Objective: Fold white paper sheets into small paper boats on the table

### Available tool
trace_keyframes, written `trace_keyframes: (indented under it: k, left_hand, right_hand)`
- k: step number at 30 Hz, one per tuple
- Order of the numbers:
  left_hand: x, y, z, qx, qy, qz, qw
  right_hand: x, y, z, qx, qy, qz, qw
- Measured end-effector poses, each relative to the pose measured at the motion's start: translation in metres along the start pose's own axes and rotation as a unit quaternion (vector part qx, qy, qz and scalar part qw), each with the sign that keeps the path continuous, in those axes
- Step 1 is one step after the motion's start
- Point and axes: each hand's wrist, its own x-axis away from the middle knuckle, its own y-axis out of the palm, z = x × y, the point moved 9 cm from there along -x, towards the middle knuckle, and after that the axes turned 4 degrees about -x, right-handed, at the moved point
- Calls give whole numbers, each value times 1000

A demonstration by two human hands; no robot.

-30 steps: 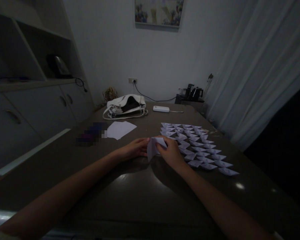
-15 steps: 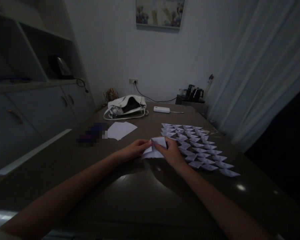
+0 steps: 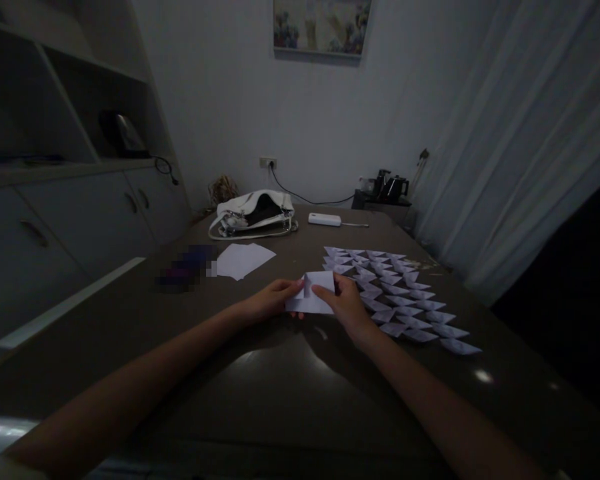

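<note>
A partly folded white sheet of paper (image 3: 320,303) is held between my two hands above the dark table. My left hand (image 3: 276,297) grips its left side, thumb on top and some fingertips showing beneath the lower edge. On the right, my right hand (image 3: 347,303) pinches the sheet with its thumb lying across the upper face. Just beyond that hand, rows of folded paper boats (image 3: 403,300) stand on the table. Several loose white sheets (image 3: 245,259) lie in an overlapping pile to the far left of my hands.
A white handbag (image 3: 255,212) lies at the table's far end, with a white power bank (image 3: 325,219) and short cable beside it. Left of the paper pile is a blurred-out dark item (image 3: 186,267). A black kettle (image 3: 395,188) stands on a low stand behind the table.
The folded paper has turned flatter and its lower edge has lifted slightly. Fingertips of my left hand now show below it. Both hands keep their hold.
</note>
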Motion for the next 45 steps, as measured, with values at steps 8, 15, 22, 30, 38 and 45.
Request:
trace_keyframes:
  k: [8,15,22,30,38,45]
  left_hand:
    - [-2,-2,0,-8,4,-7,1000]
    - [1,-3,5,-32,2,11,999]
    - [0,-11,12,9,44,59,997]
    - [4,-17,29,36,148,135,979]
    - [11,-6,42,-11,194,139,971]
    - [11,-8,41,-51,168,152,973]
  right_hand:
    - [0,-3,-2,-1,4,14,1000]
    - [-1,-2,-1,-8,10,8,1000]
    - [-3,-1,-1,-37,-9,16,999]
    - [0,11,23,-122,81,-1,989]
    - [6,15,16,-161,77,-6,984]
    - [6,10,10,-141,76,16,987]
